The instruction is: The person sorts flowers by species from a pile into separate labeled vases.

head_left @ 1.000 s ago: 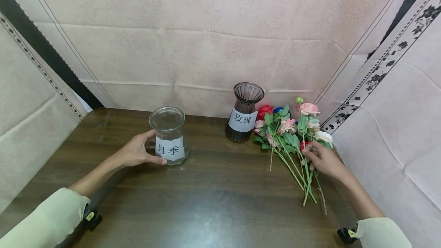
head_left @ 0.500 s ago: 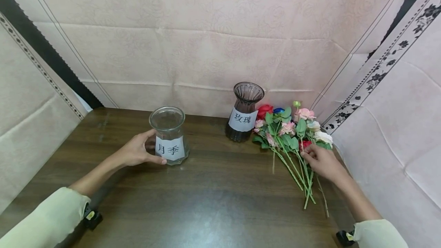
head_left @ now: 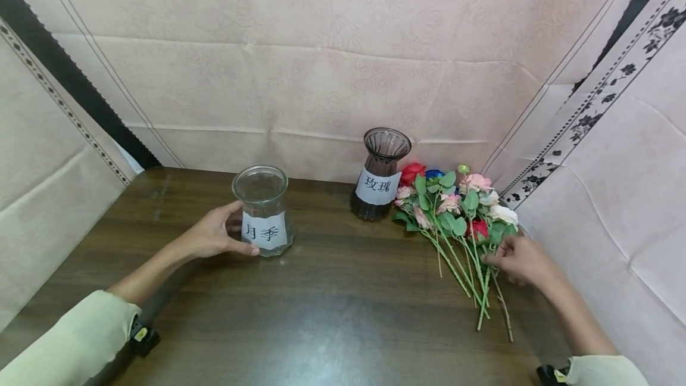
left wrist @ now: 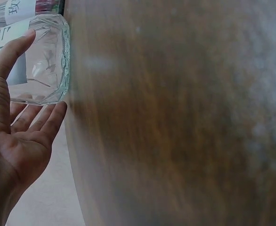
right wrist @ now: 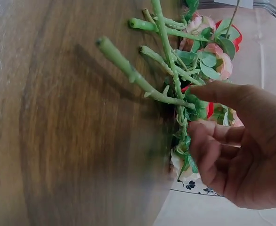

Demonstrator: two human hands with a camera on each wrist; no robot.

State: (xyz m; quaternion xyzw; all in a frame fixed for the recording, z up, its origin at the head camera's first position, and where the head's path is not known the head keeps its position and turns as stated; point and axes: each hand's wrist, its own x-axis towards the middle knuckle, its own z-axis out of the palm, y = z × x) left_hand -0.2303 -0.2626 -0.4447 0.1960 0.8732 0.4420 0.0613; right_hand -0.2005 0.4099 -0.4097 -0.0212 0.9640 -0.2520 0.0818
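My left hand [head_left: 217, 234] holds the clear glass vase [head_left: 278, 225], thumb across the front label and fingers at its far side. The vase [left wrist: 46, 61] stands upright on the table. Over on the right, my right hand [head_left: 522, 261] is at the stems of a loose pile of artificial flowers [head_left: 450, 204]. In the right wrist view, the thumb and bent fingers of this hand [right wrist: 251, 141] are apart, with green stems [right wrist: 168, 61] beside and between them. Pink, red, blue and white blooms lie towards the back, their stems pointing forward.
A dark glass vase [head_left: 383, 156] with a white label stands upright near the table's back edge, left of the flowers. Patterned cloth [head_left: 321, 76] hangs behind and at both sides of the brown wooden table [head_left: 321, 314].
My right hand has moved right and towards me, off the stem near the red bloom. The green bud and some stems have shifted slightly. My left hand stays on the clear vase.
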